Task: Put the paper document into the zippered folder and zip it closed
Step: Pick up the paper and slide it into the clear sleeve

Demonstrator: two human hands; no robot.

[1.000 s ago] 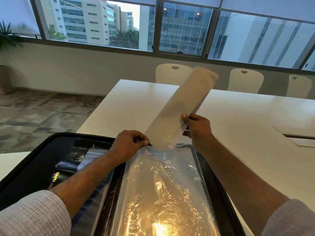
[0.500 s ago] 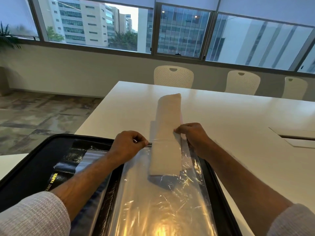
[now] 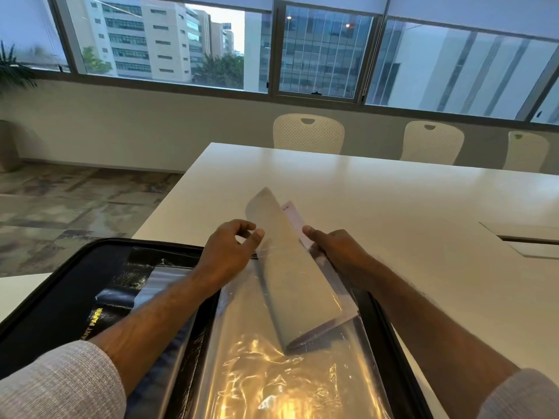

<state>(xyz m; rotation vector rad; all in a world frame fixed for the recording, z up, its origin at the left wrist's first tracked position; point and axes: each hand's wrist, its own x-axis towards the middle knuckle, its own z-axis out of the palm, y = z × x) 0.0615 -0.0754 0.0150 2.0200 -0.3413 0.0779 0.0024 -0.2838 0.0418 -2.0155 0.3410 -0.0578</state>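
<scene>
Sleeves: we count two grey knit cuffs at the near corners.
Zippered folder (image 3: 45,300): we see one, black, lying open on the table, its rounded zip rim running up the left side and down the right; one corner overhangs the table's left edge.
Plastic sleeve (image 3: 272,382): one clear, crinkled, glossy pocket inside the folder, mouth at the far end.
Paper document (image 3: 290,267): one pale sheet, curled lengthwise, lower half slid into the plastic sleeve, upper end sticking out over the table.
Left hand (image 3: 227,255): fingers loosely curled and parted, thumb tip just beside the paper's left edge; we cannot tell if it touches.
Right hand (image 3: 335,246): we see it pinching the paper's right edge.
Table (image 3: 423,222): one white, smooth top, bare and roomy beyond the hands.
Chairs (image 3: 308,133): three white perforated backs along the far edge.
</scene>
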